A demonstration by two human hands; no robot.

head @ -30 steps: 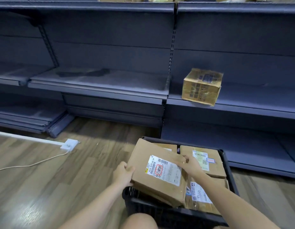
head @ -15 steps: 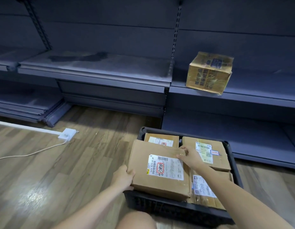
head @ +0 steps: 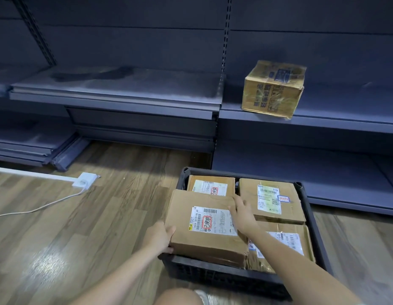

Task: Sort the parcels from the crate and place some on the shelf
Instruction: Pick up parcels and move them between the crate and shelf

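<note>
A black plastic crate (head: 311, 219) stands on the wooden floor in front of me with several brown cardboard parcels in it. The large labelled parcel (head: 191, 241) lies flat across the crate's front left. My left hand (head: 160, 236) grips its left edge. My right hand (head: 241, 214) lies flat on its top near the far right corner, fingers spread. Behind it sits a smaller parcel (head: 211, 186), with two more parcels at the right (head: 268, 201) (head: 288, 241). A taped yellowish box (head: 272, 89) rests on the grey shelf (head: 345, 108) at upper right.
Grey metal shelving (head: 125, 89) runs across the back, with a low shelf (head: 301, 172) just behind the crate. A white power socket (head: 84, 180) and its cable (head: 37, 209) lie on the floor at left. My knee (head: 178, 297) is at the bottom edge.
The large parcel, held tilted up a second ago, has come down flat in the crate. My right hand has let go of its far edge and now lies on top.
</note>
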